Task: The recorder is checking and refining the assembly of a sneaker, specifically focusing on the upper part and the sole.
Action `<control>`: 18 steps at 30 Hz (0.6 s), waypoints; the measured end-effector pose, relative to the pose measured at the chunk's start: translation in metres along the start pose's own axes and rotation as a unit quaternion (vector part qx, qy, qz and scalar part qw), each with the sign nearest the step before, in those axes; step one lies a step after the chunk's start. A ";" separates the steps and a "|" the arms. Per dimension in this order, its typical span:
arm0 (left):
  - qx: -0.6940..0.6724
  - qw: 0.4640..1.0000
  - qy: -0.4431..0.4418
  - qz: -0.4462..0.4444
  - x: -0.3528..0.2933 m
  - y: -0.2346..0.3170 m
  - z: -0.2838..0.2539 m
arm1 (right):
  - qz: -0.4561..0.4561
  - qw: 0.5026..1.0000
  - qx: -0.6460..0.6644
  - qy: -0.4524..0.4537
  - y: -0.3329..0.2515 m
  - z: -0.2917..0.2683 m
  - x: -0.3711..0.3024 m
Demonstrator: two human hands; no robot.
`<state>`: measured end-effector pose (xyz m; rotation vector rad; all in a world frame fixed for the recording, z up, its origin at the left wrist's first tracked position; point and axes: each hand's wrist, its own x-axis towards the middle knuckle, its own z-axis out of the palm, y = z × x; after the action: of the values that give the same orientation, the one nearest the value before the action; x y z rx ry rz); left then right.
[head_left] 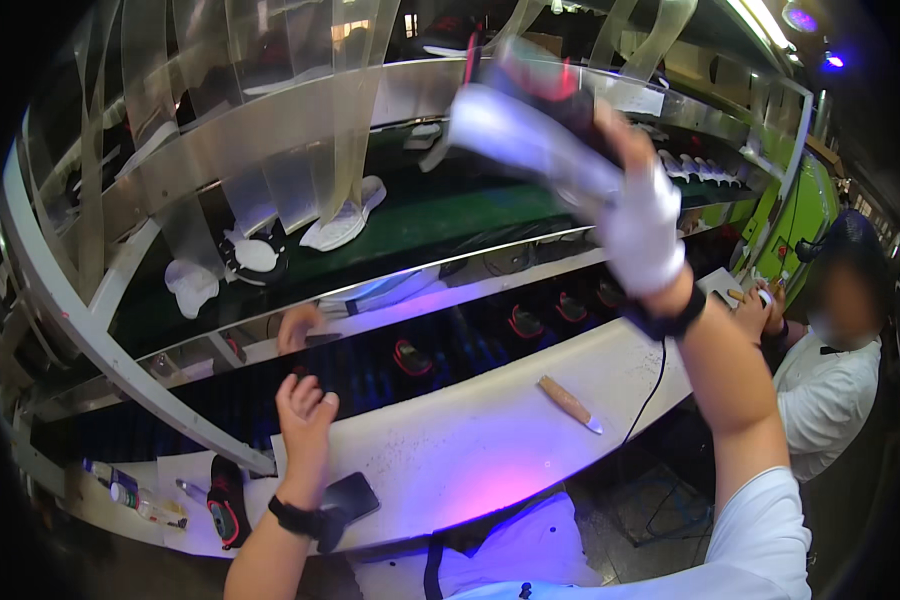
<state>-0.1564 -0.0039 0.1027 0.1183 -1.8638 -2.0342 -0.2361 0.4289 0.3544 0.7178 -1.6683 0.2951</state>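
Note:
My right hand (pixel 642 215), in a white glove with bare fingertips, is raised over the green belt. It grips a shoe (pixel 515 130) with a black and red upper and a white sole; motion blurs its outline. Lower on the left, my bare left hand (pixel 308 408) hovers by the near edge of the dark conveyor, fingers apart and slightly curled, holding nothing. Several black shoe parts with red edging (pixel 413 358) lie along that conveyor. On the white ledge is a wooden-handled tool (pixel 568 403) with a short pale tip.
A dark phone (pixel 354 497), a black and red shoe (pixel 228 505) and plastic bottles (pixel 150 508) lie on the ledge at left. White soles (pixel 345 222) sit on the green belt (pixel 440 208) behind clear hanging strips. A grey frame post (pixel 100 310) curves at left. A co-worker (pixel 835 370) sits at right.

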 end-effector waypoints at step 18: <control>0.100 0.937 0.074 -0.326 0.152 -0.124 -0.079 | -0.167 0.931 0.269 -0.181 -0.244 0.266 0.071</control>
<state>-0.2995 -0.1223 0.0018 1.0396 -2.1091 -2.1242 -0.3061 0.0695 0.3134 1.5270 -1.7818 0.3987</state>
